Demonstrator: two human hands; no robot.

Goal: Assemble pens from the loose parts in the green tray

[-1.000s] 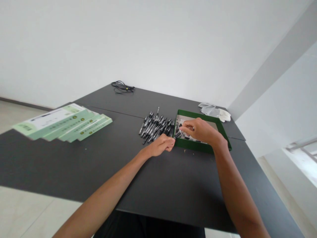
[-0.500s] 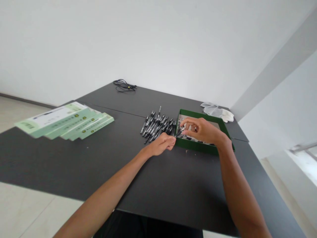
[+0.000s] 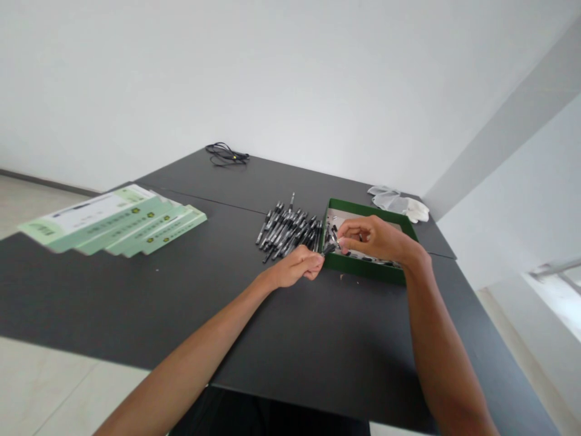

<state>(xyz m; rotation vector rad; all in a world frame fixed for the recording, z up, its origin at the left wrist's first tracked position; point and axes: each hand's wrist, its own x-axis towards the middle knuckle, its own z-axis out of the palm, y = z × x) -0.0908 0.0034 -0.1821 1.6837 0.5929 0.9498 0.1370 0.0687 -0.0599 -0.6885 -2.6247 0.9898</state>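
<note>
My left hand [image 3: 299, 266] is closed in a fist around a black pen [image 3: 328, 248], whose end sticks out over the near left corner of a green box [image 3: 358, 266]. Just to its right, my right hand [image 3: 376, 236] pinches a small clear piece [image 3: 336, 238], possibly a pen cap, above the box. The fingertips partly hide this piece, and its exact kind is hard to make out. Small black and clear parts lie inside the box. Left of the box and behind my left hand is a heap of black and clear pens [image 3: 285, 230].
Green and white printed cartons [image 3: 118, 221] lie fanned out on the left of the dark table [image 3: 218, 297]. A coiled black cable [image 3: 226, 155] rests at the back edge. Behind the box, white gloves [image 3: 415, 209] lie near the wall.
My right hand has shifted slightly right, its fingertips drawing away from the pen's end. The left hand stays almost in place, still gripping the pen.
</note>
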